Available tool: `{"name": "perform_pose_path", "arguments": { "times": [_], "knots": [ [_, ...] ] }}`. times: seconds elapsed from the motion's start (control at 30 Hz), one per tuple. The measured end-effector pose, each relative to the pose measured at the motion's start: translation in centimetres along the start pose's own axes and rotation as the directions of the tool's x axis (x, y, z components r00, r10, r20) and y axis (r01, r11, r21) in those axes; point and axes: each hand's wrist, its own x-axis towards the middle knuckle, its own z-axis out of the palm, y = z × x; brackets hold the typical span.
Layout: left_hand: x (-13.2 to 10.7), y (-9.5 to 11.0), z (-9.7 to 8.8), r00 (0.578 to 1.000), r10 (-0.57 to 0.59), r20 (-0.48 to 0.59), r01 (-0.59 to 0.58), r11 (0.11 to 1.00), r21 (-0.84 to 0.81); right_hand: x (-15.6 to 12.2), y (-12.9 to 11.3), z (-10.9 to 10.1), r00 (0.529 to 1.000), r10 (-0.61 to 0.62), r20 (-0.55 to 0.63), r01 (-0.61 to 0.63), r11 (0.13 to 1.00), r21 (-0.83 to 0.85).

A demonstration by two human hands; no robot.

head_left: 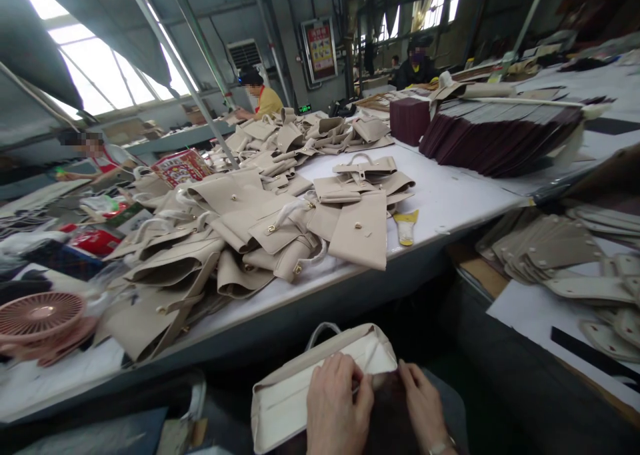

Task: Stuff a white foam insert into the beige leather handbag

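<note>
A beige handbag (320,360) lies tilted over my lap, its whitish inner face (285,411) turned up towards me and a loop handle (323,333) sticking up at its far side. My left hand (340,401) is closed on the bag near its middle, fingers curled and thumb pressed in. At the bag's right corner, my right hand (423,401) pinches the edge between thumb and fingers. Dark maroon material shows between and below the hands; I cannot tell whether it belongs to the bag. A bracelet or watch band circles my right wrist.
Beige handbags (240,215) lie heaped on the white table (440,205) ahead. A pink fan (43,315) stands left, stacked maroon panels (490,135) back right. Strap-like pieces (585,285) cover a right-hand surface. Several people sit further back, one in yellow (270,101).
</note>
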Motion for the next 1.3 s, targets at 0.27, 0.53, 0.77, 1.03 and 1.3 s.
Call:
{"name": "perform_pose_path", "arguments": {
  "times": [0.27,0.53,0.77,1.03,1.3],
  "knots": [
    [0.0,0.5,-0.9,0.999,-0.019,0.036,0.019,1.000,-0.023,-3.6,-4.1,-3.3,0.359,-0.918,0.169,0.816,0.221,-0.534],
    [-1.1,-0.2,-0.4,1.000,-0.022,-0.006,0.022,0.997,-0.074,-3.3,-5.0,-0.7,0.313,-0.928,0.202,0.750,0.111,-0.652],
    [-2.5,-1.7,-0.8,0.990,0.056,-0.129,-0.059,0.998,-0.016,-4.1,-5.2,1.1,0.251,-0.942,0.225,0.789,0.064,-0.611],
    [-5.2,-5.6,-2.7,0.979,0.017,-0.205,-0.022,0.999,-0.023,-5.2,-5.4,4.2,0.208,-0.935,0.287,0.815,0.003,-0.579],
    [-7.3,-7.9,-3.2,0.932,-0.063,-0.357,0.030,0.995,-0.097,-6.9,-7.6,6.6,0.158,-0.960,0.233,0.846,0.009,-0.534]
  ]
}}
